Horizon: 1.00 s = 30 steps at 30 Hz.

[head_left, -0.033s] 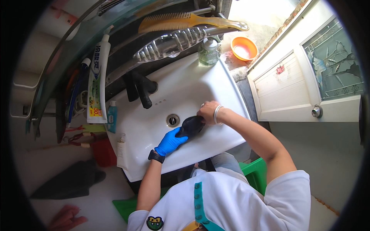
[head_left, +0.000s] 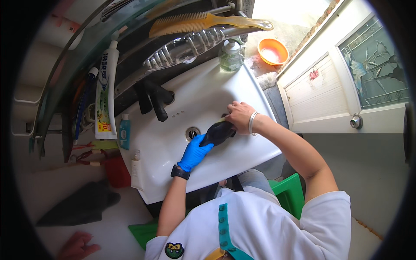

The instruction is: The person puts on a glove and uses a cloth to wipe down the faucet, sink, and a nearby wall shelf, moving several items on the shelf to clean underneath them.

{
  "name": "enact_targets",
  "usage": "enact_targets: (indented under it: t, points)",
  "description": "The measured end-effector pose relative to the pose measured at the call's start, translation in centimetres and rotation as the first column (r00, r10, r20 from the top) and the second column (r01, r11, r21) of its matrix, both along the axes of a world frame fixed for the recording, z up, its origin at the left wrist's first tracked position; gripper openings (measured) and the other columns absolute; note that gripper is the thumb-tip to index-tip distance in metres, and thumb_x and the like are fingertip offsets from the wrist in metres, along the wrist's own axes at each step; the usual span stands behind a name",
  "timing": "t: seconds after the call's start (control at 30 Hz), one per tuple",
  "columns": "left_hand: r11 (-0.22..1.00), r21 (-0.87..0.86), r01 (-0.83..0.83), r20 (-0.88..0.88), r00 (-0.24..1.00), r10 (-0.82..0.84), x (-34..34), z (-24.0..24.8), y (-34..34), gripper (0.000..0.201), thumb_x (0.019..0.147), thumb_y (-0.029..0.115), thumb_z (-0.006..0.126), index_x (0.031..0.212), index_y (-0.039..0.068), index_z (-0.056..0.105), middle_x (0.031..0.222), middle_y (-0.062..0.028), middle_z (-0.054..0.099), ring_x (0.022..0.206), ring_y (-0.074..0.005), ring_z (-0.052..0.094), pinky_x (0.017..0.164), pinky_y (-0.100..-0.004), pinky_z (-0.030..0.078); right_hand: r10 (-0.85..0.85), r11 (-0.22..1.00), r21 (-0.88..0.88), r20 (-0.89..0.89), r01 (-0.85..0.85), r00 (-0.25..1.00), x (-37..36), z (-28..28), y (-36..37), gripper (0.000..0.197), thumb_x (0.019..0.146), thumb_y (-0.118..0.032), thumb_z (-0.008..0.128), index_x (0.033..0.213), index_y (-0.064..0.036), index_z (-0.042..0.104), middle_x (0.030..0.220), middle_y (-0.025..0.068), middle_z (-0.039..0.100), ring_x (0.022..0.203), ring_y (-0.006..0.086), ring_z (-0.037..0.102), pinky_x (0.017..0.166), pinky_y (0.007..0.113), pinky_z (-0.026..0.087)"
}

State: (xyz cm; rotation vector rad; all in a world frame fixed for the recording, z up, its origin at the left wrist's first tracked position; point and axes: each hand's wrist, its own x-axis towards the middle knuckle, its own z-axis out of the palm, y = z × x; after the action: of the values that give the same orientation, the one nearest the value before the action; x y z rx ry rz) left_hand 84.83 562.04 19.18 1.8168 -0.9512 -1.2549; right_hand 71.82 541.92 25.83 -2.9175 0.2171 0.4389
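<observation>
– Near the frame's centre, over the white sink [head_left: 158,149], what's that?
– A black object [head_left: 219,133]. The blue-gloved left hand [head_left: 195,154] is closed around its lower-left end; the bare right hand [head_left: 241,117] has fingers curled on its upper-right end.

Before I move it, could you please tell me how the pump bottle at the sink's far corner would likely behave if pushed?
The pump bottle could tip if pushed high, since it stands upright with a raised pump head. Its smooth-looking, see-through wall may feel slippery. Being near the edge of the sink, it might slide off.
</observation>
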Motion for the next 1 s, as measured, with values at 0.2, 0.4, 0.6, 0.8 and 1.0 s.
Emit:
enact_targets:
  t: [0.2,0.4,0.6,0.8,1.0]
  points:
    - [0.946,-0.106,0.306,0.088,0.951,-0.297,-5.2,-0.9,-5.4,0.046,0.084,0.012,0.057,0.126,0.001,0.044,0.125,-0.0127,0.049,0.11,-0.0212,0.05,0.094,-0.0311,0.039,0.155,0.985,-0.121,0.307,-0.123,0.939,-9.2,-0.9,-1.5,0.03,0.07,-0.01,0.059,0.099,-0.0055,0.057,0.102,0.0092,0.052,0.099,0.0253,0.048,0.084,0.033,0.043]
    - [0.945,-0.25,0.21,-0.166,0.953,-0.255,-6.3,0.3,0.0,0.048,0.081,0.015,0.064,0.126,0.007,0.048,0.133,-0.0134,0.044,0.121,-0.0221,0.043,0.102,-0.032,0.034,-0.461,0.861,0.355,0.243,0.364,0.853,-16.4,-1.8,6.2,0.026,0.068,-0.009,0.058,0.09,-0.0003,0.048,0.089,0.0155,0.049,0.09,0.0328,0.048,0.079,0.039,0.041]
    - [0.888,-0.347,0.303,0.505,0.858,-0.095,-8.0,0.4,7.1,0.03,0.075,0.004,0.059,0.105,0.001,0.057,0.13,-0.0147,0.046,0.114,-0.0337,0.046,0.095,-0.0384,0.04,-0.512,0.834,0.377,0.255,0.403,0.821,-14.2,-2.0,13.9,0.028,0.066,-0.013,0.062,0.088,-0.0009,0.048,0.088,0.0158,0.05,0.088,0.0327,0.05,0.08,0.039,0.043]
    - [0.948,-0.259,0.184,0.686,0.726,0.047,-7.0,1.6,17.6,0.027,0.075,0.003,0.058,0.101,-0.003,0.056,0.117,-0.0204,0.053,0.104,-0.0396,0.049,0.088,-0.0427,0.042,-0.44,0.787,0.567,0.236,0.245,0.866,-9.1,-3.0,21.7,0.032,0.062,-0.014,0.064,0.088,-0.0011,0.05,0.088,0.0141,0.05,0.088,0.0301,0.05,0.079,0.037,0.043]
    - [0.991,-0.131,0.014,0.593,0.802,0.067,-4.8,3.8,26.3,0.029,0.074,0.002,0.059,0.102,-0.003,0.057,0.094,-0.0198,0.057,0.089,-0.0372,0.054,0.077,-0.0424,0.045,-0.158,0.599,0.797,0.202,-0.069,0.966,-4.7,-5.2,25.6,0.038,0.065,-0.018,0.067,0.097,-0.001,0.057,0.095,0.0155,0.053,0.092,0.0311,0.054,0.083,0.038,0.045]
